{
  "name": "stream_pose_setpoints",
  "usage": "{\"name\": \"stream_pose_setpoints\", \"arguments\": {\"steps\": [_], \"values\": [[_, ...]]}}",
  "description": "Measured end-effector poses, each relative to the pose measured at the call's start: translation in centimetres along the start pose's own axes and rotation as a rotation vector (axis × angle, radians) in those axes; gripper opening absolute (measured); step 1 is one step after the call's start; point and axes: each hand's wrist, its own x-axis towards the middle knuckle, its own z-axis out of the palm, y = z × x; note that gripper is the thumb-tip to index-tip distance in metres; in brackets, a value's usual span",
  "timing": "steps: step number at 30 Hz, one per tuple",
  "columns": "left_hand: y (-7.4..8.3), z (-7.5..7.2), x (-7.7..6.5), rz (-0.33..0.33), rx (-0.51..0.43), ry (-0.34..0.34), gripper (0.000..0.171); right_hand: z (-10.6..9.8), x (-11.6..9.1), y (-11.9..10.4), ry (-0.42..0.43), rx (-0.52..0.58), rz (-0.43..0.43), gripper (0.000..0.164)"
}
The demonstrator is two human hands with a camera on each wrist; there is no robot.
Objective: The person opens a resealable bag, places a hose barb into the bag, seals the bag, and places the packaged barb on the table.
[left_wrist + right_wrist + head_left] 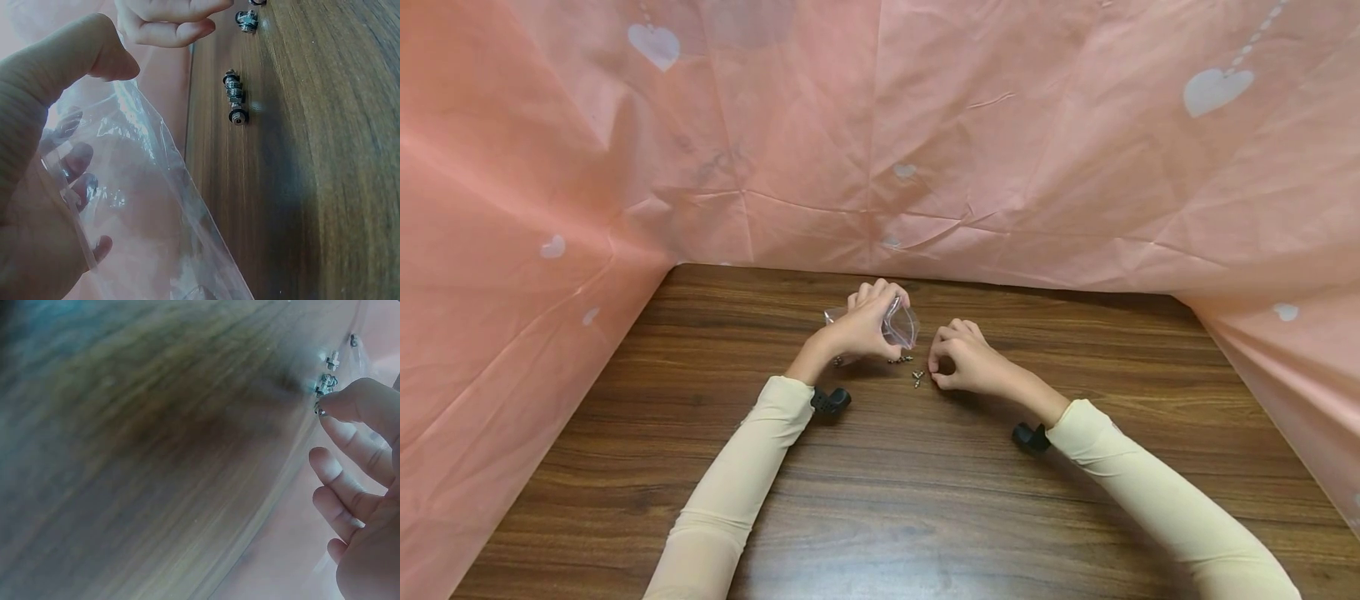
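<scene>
My left hand (863,330) grips a clear plastic zip bag (906,327) near its mouth, thumb and fingers curled about it, and the mouth gapes toward the right. In the left wrist view, the transparent bag (150,194) spreads below the thumb. To the right of the bag, my right hand (972,363) is low over the table. Its thumb and index finger pinch a small metal fitting (319,410), mostly covered by the fingertips. Several similar silvery fittings with black rings (235,97) lie on the wood between the hands, some close to the bag (917,379).
The brown wood-grain table (880,483) extends around both hands. A pink curtain with white hearts (970,167) hangs behind the table and along both sides. Dark wrist-worn cameras (832,401) sit under the cream sleeves (730,492).
</scene>
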Motion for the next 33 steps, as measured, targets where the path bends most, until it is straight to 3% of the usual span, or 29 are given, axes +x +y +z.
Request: {"name": "stream_pose_setpoints", "arguments": {"steps": [14,33], "values": [[-0.1,0.2,0.0,0.012,-0.008,-0.004,0.071,-0.2,0.5,0.5,0.056,0.008,0.024,0.013],[0.0,0.3,0.1,0.009,-0.005,0.0,0.072,-1.4,1.2,0.9,0.169,0.104,0.037,0.011]]}}
